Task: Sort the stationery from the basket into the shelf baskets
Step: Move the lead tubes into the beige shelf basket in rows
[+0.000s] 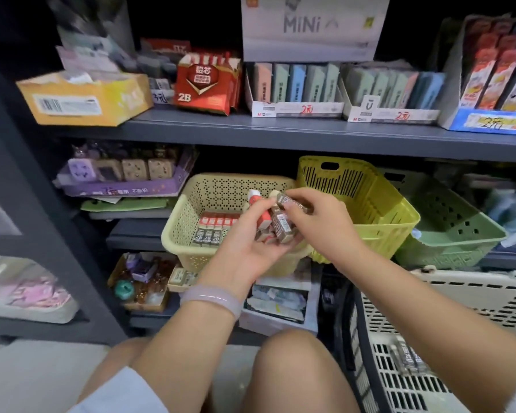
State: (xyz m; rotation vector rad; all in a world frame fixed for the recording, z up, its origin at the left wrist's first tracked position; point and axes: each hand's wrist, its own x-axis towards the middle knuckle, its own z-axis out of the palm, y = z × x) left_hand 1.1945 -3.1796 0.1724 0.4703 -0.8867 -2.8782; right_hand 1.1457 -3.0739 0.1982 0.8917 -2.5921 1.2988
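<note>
My left hand (251,242) cups a handful of small lead-refill boxes (276,229), brown and red, just above the front rim of a pale yellow shelf basket (176,225). My right hand (316,222) pinches one brown box (291,201) at the top of that handful. Rows of red and brown 2B boxes (212,231) lie inside the pale yellow basket. At the lower right stands a white slatted basket (474,296) with a few more brown boxes (408,357) in it.
A bright yellow-green basket (379,216) and a green basket (459,231) sit to the right on the same shelf. The upper shelf (280,129) holds display boxes of erasers and leads. My knees are at the bottom. Mixed packets fill the shelf below.
</note>
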